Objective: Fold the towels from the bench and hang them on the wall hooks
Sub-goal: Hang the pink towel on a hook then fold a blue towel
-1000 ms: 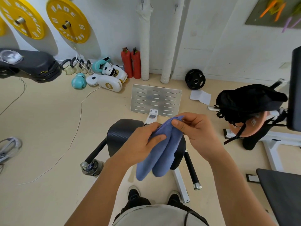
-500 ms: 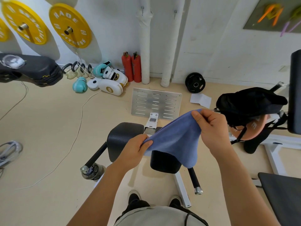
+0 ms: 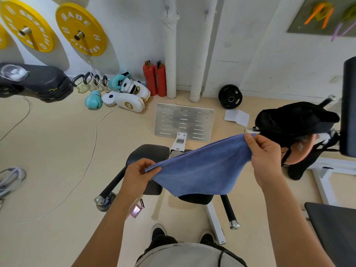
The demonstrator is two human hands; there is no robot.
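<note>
- left hand (image 3: 139, 173) pinches near-left corner of blue towel (image 3: 202, 170); fingers curled
- right hand (image 3: 264, 153) pinches far-right corner, higher
- towel spread betw. hands, sagging above black bench (image 3: 148, 153)

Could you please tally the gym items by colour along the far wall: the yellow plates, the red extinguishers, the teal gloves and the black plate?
Yellow weight plates: 3 (the leftmost cut by the frame edge)
Red fire extinguishers: 2
Teal boxing gloves: 2
Black weight plate: 1
Total: 8
</note>
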